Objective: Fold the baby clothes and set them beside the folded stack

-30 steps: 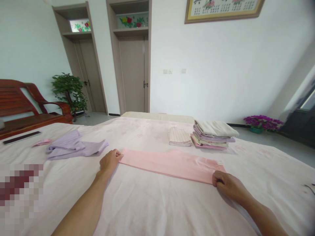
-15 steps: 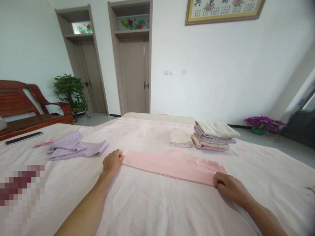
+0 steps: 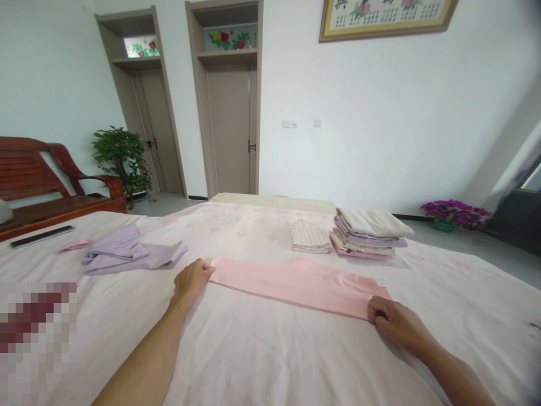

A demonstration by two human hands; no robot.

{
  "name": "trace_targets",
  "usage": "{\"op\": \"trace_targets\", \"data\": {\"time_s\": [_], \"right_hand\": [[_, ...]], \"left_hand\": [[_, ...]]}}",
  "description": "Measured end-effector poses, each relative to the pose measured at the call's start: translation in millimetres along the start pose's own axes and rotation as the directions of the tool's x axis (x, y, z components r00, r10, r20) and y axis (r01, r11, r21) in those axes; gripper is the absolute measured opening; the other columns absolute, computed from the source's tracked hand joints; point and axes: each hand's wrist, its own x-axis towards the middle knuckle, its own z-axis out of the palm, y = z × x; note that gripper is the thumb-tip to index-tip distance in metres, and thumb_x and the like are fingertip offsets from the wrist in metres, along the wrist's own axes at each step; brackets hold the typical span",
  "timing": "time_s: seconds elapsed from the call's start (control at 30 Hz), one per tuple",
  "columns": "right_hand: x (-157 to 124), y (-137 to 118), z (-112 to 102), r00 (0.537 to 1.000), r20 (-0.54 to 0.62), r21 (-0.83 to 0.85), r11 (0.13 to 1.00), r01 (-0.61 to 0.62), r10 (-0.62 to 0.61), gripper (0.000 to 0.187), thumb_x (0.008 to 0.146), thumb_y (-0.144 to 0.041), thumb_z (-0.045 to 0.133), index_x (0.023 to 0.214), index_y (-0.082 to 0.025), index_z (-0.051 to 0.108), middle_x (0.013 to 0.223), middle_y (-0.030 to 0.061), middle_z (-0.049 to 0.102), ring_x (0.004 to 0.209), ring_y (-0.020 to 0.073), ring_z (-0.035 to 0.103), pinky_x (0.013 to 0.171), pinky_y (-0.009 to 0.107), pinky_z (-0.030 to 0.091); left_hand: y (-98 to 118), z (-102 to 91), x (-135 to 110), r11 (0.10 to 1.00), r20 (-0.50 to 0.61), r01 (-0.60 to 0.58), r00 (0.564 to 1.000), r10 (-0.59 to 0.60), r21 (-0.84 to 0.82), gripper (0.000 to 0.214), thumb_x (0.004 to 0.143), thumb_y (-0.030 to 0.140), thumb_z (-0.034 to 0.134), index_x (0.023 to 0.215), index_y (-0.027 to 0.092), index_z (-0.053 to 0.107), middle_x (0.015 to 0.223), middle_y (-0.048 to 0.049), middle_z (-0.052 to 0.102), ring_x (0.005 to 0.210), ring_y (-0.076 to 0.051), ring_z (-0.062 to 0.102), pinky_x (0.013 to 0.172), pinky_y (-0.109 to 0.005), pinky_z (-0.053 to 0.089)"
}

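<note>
The left hand (image 3: 193, 276) pinches one end of the pink pants (image 3: 291, 283), and the right hand (image 3: 395, 317) grips the near corner at the other end. The pants lie flat on the pale sheet (image 3: 270, 355), their near edge running straight between the hands. A wide stretch of sheet lies on the near side. Purple clothes (image 3: 118, 251) lie to the left; a striped cloth (image 3: 310, 235) and a folded stack (image 3: 367, 234) sit just past the pants. Farther back are a wooden bench (image 3: 25, 172), a leafy plant (image 3: 118, 149) and a white wall (image 3: 372, 113).
</note>
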Motion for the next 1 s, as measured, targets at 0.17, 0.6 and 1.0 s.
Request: {"op": "trace_targets", "data": {"time_s": [0.17,0.6,1.0], "right_hand": [[1.1,2.3,1.8,1.0,-0.004,0.002,1.0,0.007,-0.007,0.014,0.069,-0.014,0.044,0.067,-0.023,0.054,0.072,-0.0008,0.065,0.071,0.0173,0.057,0.064,0.027,0.033],[1.4,2.1,1.2,1.0,0.005,-0.01,1.0,0.016,-0.016,0.015,0.069,-0.013,0.043,0.067,-0.023,0.055,0.073,-0.0015,0.065,0.071,0.0169,0.058,0.065,0.027,0.034],[0.3,7.2,4.5,0.996,-0.065,0.0,0.998,0.058,-0.058,0.016,0.07,-0.015,0.043,0.067,-0.023,0.056,0.073,-0.0007,0.065,0.07,0.0166,0.058,0.065,0.026,0.037]], "left_hand": [[0.4,2.5,3.1,0.999,0.011,0.008,1.0,-0.008,-0.044,0.033,0.083,0.054,0.049,0.093,0.027,0.066,0.107,-0.0044,0.072,0.099,-0.028,0.065,0.072,-0.033,0.045],[-15.4,0.4,20.5,0.999,0.064,0.039,0.997,-0.037,-0.036,0.036,0.083,0.056,0.048,0.096,0.028,0.067,0.106,-0.0062,0.072,0.097,-0.029,0.066,0.07,-0.035,0.046],[-11.9,6.6,21.1,0.996,0.005,-0.067,0.998,0.066,0.065,0.04,0.081,0.054,0.047,0.089,0.022,0.07,0.105,-0.0154,0.068,0.1,-0.036,0.062,0.079,-0.041,0.043]]}}
